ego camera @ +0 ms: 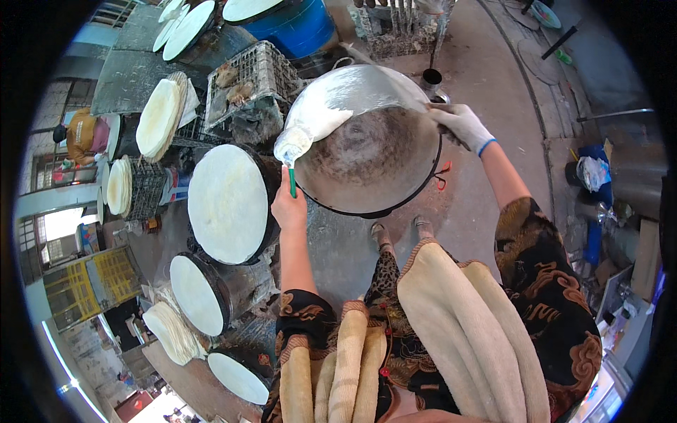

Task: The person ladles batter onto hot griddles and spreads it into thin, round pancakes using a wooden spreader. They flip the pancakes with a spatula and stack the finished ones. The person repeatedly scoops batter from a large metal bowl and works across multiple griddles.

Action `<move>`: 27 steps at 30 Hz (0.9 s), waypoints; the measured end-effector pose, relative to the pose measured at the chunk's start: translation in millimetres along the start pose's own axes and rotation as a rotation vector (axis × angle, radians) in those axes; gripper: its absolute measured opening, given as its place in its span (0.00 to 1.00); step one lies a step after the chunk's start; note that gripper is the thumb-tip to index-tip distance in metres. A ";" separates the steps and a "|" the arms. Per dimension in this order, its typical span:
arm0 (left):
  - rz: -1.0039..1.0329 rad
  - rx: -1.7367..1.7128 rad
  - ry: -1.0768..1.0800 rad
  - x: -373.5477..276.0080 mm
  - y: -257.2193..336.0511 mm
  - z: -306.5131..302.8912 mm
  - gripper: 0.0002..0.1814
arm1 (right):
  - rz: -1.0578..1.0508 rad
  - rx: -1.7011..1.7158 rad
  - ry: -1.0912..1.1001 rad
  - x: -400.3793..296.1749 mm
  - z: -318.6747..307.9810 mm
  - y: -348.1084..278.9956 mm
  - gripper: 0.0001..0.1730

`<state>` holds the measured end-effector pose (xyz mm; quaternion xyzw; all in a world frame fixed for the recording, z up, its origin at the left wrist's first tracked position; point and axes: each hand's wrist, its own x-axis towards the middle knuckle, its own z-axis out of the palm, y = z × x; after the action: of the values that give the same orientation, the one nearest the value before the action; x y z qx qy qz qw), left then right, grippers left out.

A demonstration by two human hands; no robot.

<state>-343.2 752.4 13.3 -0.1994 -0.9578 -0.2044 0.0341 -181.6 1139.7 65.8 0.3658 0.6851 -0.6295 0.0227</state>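
Observation:
Before me is a large round metal pan [365, 164] with a dark rim, its lower half bare and browned. Wet white batter [330, 119] spreads over its upper left part, thinning to a shiny film toward the top. My left hand [290, 207] grips the green handle [292, 182] of a batter-coated ladle [292, 144], which is held at the pan's left rim. At the right rim, my right hand [461, 124], in a white glove, holds one end of a flat tool [391, 82]. Motion blurs this tool over the pan's upper right, so its exact form is unclear.
Left of the pan, a round griddle [227, 203] bears a pale sheet; another griddle [197, 295] stands below it. Stacked flatbreads [172, 333] lie farther down. A crate [248, 79] and blue barrel [296, 31] stand above. Another person [82, 135] is at far left.

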 end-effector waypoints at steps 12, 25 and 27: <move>-0.286 -0.140 0.149 -78.6 9.2 12.6 0.32 | -0.274 -0.215 -0.456 26.9 25.9 23.6 0.27; -0.410 -0.334 0.172 -167.4 59.0 23.6 0.29 | -0.251 -0.560 -0.766 44.6 12.7 -14.1 0.26; -0.347 -0.297 0.181 -181.5 61.9 17.8 0.29 | -0.264 -0.520 -0.752 74.5 -12.8 -23.6 0.23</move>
<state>-151.7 744.6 -6.2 -0.0155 -0.9302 -0.3626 0.0545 -243.1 1187.6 51.8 0.0049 0.8048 -0.5234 0.2797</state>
